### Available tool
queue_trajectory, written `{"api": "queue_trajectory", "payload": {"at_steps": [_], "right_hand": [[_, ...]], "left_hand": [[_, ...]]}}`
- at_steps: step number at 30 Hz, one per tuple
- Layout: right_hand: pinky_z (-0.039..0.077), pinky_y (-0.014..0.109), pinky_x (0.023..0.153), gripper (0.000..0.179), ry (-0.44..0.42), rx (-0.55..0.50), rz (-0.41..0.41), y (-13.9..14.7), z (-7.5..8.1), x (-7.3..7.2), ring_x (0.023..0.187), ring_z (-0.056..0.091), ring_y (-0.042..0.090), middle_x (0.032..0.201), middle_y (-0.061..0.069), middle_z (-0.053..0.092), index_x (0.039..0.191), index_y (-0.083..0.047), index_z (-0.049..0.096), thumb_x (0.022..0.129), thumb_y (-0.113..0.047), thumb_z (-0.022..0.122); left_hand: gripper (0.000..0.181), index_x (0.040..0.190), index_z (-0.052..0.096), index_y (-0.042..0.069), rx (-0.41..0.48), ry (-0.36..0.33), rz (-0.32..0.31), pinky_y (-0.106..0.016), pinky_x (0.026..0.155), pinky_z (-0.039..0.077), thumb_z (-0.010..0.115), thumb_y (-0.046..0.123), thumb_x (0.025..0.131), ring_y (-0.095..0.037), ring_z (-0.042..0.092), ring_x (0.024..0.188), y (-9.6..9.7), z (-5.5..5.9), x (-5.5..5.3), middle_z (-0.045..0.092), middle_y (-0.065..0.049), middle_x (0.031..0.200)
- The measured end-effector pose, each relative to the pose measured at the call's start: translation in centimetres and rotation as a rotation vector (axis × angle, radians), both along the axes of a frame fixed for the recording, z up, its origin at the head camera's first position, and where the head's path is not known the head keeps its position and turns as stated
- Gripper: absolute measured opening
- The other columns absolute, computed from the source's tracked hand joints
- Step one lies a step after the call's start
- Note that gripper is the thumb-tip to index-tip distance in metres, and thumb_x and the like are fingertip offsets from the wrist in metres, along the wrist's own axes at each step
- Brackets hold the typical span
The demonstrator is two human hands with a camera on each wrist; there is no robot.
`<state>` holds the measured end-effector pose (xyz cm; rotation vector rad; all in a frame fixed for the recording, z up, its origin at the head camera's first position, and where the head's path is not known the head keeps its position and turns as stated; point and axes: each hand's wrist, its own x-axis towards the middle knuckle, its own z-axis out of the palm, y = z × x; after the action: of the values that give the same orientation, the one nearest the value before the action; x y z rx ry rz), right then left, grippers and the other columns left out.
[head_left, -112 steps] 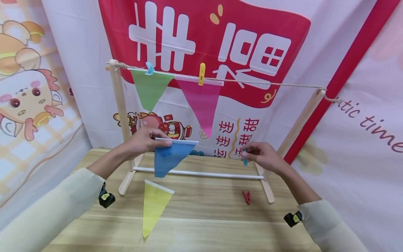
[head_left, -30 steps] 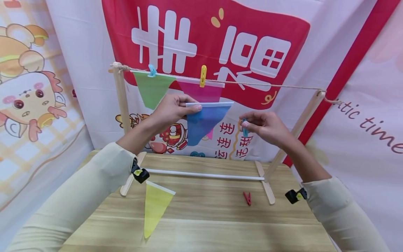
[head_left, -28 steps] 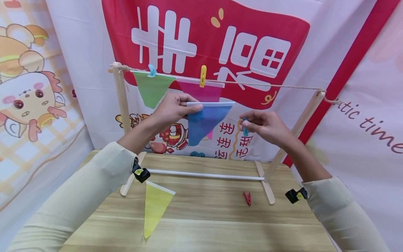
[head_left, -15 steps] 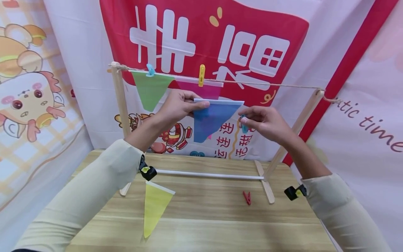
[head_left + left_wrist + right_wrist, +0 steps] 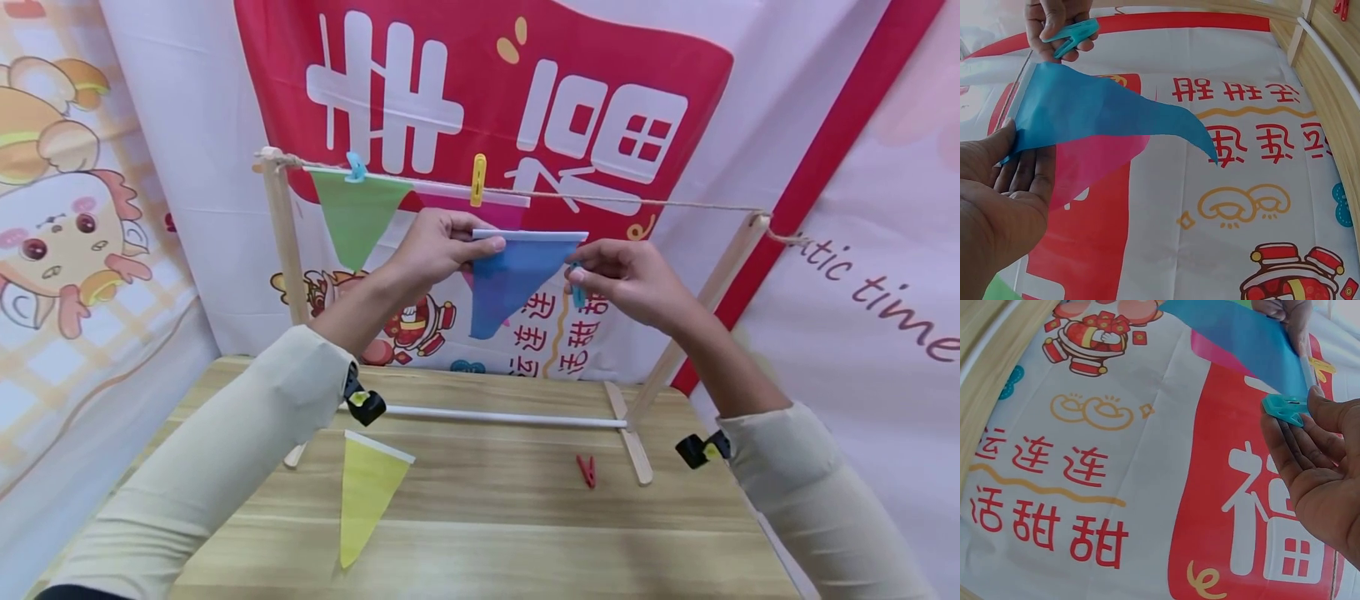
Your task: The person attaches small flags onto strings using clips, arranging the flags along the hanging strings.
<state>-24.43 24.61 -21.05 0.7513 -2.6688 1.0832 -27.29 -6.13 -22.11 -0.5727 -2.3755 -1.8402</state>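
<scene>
My left hand (image 5: 444, 247) pinches a blue triangular pennant (image 5: 517, 271) by the left end of its white top strip. The pennant hangs below the twine (image 5: 675, 202), in front of a pink pennant (image 5: 505, 215). At its right corner, my right hand (image 5: 637, 279) holds a turquoise clothespin (image 5: 1285, 407) between thumb and fingers. In the left wrist view the clothespin (image 5: 1074, 35) sits close beside the strip's far end. A yellow clothespin (image 5: 477, 179) grips the pink pennant on the twine; a light blue clothespin (image 5: 356, 167) grips a green pennant (image 5: 358, 212).
Wooden posts (image 5: 279, 242) hold up the twine at both ends, joined low by a white rod (image 5: 487, 415). A yellow pennant (image 5: 370, 492) and a red clothespin (image 5: 587, 471) lie on the wooden table (image 5: 510, 554). A printed cloth (image 5: 708, 150) hangs behind.
My left hand has carried the blue pennant up and to the right, over the pink one. My right hand has risen with the turquoise clothespin, and the two hands are closer together.
</scene>
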Motion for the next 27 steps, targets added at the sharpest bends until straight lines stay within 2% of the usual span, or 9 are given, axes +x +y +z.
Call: {"api": "queue_trajectory", "payload": {"at_steps": [7, 11, 15, 21, 27], "right_hand": [[0.068, 0.025, 0.085, 0.042, 0.017, 0.033, -0.023, 0.1, 1.0, 0.2, 0.098, 0.086, 0.023, 0.118, 0.012, 0.086, 0.136, -0.009, 0.08, 0.103, -0.036, 0.084], [0.068, 0.025, 0.086, 0.043, 0.005, 0.056, -0.009, 0.1, 1.4, 0.3, 0.099, 0.086, 0.022, 0.119, 0.013, 0.086, 0.137, -0.009, 0.08, 0.104, -0.036, 0.083], [0.068, 0.025, 0.086, 0.042, 0.002, 0.033, 0.021, 0.0, 1.9, 0.4, 0.096, 0.086, 0.02, 0.116, 0.015, 0.086, 0.138, -0.007, 0.079, 0.104, -0.032, 0.083], [0.069, 0.027, 0.085, 0.043, 0.009, 0.0, 0.029, -0.3, 2.4, 0.6, 0.095, 0.085, 0.021, 0.116, 0.014, 0.085, 0.139, -0.008, 0.078, 0.103, -0.03, 0.085], [0.069, 0.025, 0.086, 0.043, 0.026, 0.001, 0.055, -0.6, 2.8, 0.6, 0.097, 0.085, 0.021, 0.119, 0.016, 0.085, 0.141, -0.007, 0.077, 0.103, -0.027, 0.084]], "left_hand": [[0.046, 0.141, 0.079, 0.013, 0.031, -0.027, 0.018, -0.048, 0.105, 0.068, 0.086, 0.035, 0.101, -0.032, 0.082, 0.12, 0.3, 0.3, 0.0, 0.081, -0.008, 0.141], [0.045, 0.138, 0.08, 0.011, 0.048, -0.021, 0.046, -0.048, 0.104, 0.068, 0.086, 0.036, 0.101, -0.032, 0.083, 0.119, 0.4, 0.7, 0.0, 0.081, -0.009, 0.14], [0.043, 0.133, 0.082, 0.009, 0.063, -0.013, 0.061, -0.047, 0.104, 0.069, 0.087, 0.036, 0.1, -0.03, 0.083, 0.118, 0.9, 0.9, 0.0, 0.082, -0.009, 0.137], [0.037, 0.126, 0.084, 0.007, 0.071, -0.006, 0.051, -0.047, 0.106, 0.068, 0.086, 0.034, 0.101, -0.029, 0.083, 0.117, 1.9, 1.3, 0.0, 0.083, -0.009, 0.134], [0.035, 0.131, 0.082, 0.009, 0.06, -0.019, 0.025, -0.05, 0.109, 0.066, 0.083, 0.031, 0.104, -0.029, 0.082, 0.12, 2.6, 1.4, 0.2, 0.083, -0.009, 0.134]]}}
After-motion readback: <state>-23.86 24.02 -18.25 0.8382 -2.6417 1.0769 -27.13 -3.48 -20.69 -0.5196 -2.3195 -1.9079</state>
